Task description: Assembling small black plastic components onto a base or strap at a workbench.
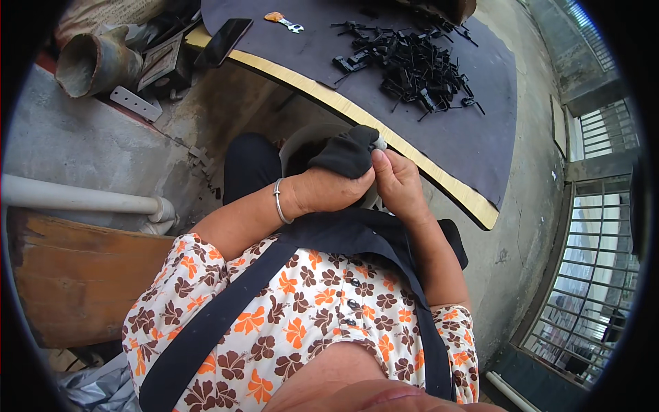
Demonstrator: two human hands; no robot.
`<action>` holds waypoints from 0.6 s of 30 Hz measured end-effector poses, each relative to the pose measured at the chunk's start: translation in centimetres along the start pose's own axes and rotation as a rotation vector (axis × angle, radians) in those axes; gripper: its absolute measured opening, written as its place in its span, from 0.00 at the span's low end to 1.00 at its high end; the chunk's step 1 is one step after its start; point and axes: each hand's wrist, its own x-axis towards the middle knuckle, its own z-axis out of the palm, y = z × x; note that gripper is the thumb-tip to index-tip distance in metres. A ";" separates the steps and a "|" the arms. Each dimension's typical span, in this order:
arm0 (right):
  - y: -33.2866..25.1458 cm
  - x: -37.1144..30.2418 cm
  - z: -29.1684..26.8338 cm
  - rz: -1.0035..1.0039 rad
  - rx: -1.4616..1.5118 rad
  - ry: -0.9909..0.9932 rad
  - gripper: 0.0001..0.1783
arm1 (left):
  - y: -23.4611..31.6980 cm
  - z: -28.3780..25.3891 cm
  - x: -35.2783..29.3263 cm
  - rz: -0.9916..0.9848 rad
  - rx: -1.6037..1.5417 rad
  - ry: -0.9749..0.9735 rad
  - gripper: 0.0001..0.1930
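Note:
My left hand [329, 189], with a silver bangle at the wrist, is closed around a bunched black cloth [343, 152] in front of my lap. The cloth covers most of its fingers. My right hand [400, 184] meets it from the right, closed with the thumb on top, beside a small whitish piece [380, 143] at the cloth's edge. What lies between the right fingers is hidden. Below both hands stands a pale round bucket [296, 139], its inside dark and partly covered by the cloth.
The table [288, 51] has a dark sheet and a pale wooden edge [316, 93] just beyond my hands. On it lie a pile of black plastic parts [419, 65], a wrench [285, 22] and a phone [225, 41]. At left are a rusty pipe piece [96, 63] and white pipe [82, 194].

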 end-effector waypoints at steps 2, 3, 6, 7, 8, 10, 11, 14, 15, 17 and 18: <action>-0.2 0.6 -1.1 0.029 -0.076 -0.066 0.18 | -0.1 -0.3 0.1 -0.030 -0.015 -0.009 0.11; -0.5 1.3 -2.4 0.033 -0.190 -0.101 0.17 | -0.4 -0.6 0.0 -0.089 0.031 -0.046 0.12; 1.0 4.7 -6.5 -0.005 -0.581 0.358 0.14 | -2.5 -1.0 -0.4 -0.167 0.180 -0.146 0.14; 2.1 5.8 -7.9 -0.027 -0.699 0.438 0.14 | -3.1 -0.7 -0.4 -0.192 0.279 -0.214 0.15; 2.9 6.6 -8.7 -0.050 -0.813 0.511 0.14 | -3.5 -0.3 -0.4 -0.110 0.324 -0.155 0.17; 3.7 7.7 -9.4 0.011 -0.905 0.453 0.14 | -3.8 0.3 -0.1 -0.071 0.291 -0.070 0.17; 3.8 8.0 -9.4 0.071 -0.996 0.392 0.14 | -3.8 0.6 0.1 -0.034 0.259 0.016 0.16; 3.0 6.4 -8.0 0.134 -0.768 0.313 0.14 | -3.5 0.8 0.9 0.021 0.202 0.138 0.15; 2.3 5.6 -6.9 0.131 -0.606 0.368 0.14 | -3.2 0.5 1.2 0.012 0.207 0.144 0.15; 2.0 3.9 -5.3 0.105 -0.341 0.381 0.13 | -2.0 0.1 2.1 -0.380 -0.247 -0.002 0.14; 2.0 3.5 -4.6 0.110 -0.334 0.370 0.12 | -2.2 0.6 2.1 -0.383 -0.248 0.000 0.14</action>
